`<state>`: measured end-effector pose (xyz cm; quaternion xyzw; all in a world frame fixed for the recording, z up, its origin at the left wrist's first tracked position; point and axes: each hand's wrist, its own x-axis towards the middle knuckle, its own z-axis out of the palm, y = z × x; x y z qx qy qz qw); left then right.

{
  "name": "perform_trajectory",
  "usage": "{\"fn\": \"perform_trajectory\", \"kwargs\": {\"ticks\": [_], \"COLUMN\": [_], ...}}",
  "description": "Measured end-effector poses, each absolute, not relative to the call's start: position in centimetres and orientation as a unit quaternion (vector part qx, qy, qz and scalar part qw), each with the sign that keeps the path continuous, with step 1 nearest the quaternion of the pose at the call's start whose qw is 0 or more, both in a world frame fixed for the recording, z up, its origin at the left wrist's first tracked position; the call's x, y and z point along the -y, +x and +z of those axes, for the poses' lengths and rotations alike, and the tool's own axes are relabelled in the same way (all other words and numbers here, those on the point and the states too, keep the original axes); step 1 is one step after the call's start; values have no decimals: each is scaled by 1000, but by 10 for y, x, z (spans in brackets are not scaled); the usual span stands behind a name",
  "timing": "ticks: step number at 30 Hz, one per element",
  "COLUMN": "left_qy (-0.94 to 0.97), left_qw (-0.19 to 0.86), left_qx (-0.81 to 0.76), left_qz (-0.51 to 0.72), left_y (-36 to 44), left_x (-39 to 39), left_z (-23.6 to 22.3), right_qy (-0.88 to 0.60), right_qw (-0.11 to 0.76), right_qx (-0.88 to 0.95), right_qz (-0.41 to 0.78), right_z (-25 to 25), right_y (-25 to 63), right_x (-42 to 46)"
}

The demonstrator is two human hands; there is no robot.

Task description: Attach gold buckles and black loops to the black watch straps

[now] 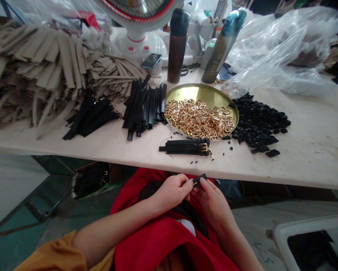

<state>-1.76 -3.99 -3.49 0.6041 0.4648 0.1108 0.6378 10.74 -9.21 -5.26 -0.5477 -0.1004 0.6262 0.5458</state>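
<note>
Both my hands are low over my lap, below the table's front edge. My left hand (173, 190) pinches one end of a short black strap (200, 179) that carries a small metal buckle. My right hand (212, 199) grips the strap's other end, fingers curled around it. The strap's tail runs down over the red cloth (160, 241) on my lap. On the table just above lie a few finished black straps with gold buckles (189, 146). Behind them a gold round tray (211, 94) holds several gold buckles (199, 119).
A heap of small black loops (259, 122) lies right of the tray. Piles of black strips (144, 107) and tan strips (39, 71) fill the table's left. A fan, two bottles (178, 45) and plastic bags stand at the back. A white bin (312, 241) sits at lower right.
</note>
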Motion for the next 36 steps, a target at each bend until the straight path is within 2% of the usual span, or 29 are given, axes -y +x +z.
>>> {"fn": "perform_trajectory", "kwargs": {"ticks": [3,7,10,16,21,23,26,30,34,36], "left_qy": [637,675,683,581,632,669,674,670,669,669], "left_qw": [601,566,568,686,668,640,625,625,622,622], "left_qx": [-473,-462,-445,-427,-380,-372,-391,-399,-405,-405], "left_qz": [103,105,111,92,99,68,47,34,19,21], "left_y": [-19,-20,-21,-13,6,12,18,24,26,25], "left_x": [40,42,41,29,18,14,7,3,2,2], "left_z": [-35,-30,-25,-36,-32,-30,-31,-36,-34,-31], "right_qy": [-601,-699,-714,-657,-639,-685,-782,-802,-776,-769], "right_qw": [494,428,412,439,397,381,359,231,41,-3], "right_qx": [182,376,459,506,550,546,500,551,622,630], "right_qz": [601,432,333,346,363,297,100,-28,-95,-108], "right_z": [-53,-53,-51,-40,-28,-26,-27,-30,-35,-38], "right_y": [111,114,115,122,157,193,257,305,298,292], "right_x": [96,99,97,91,83,73,49,12,-18,-26]}}
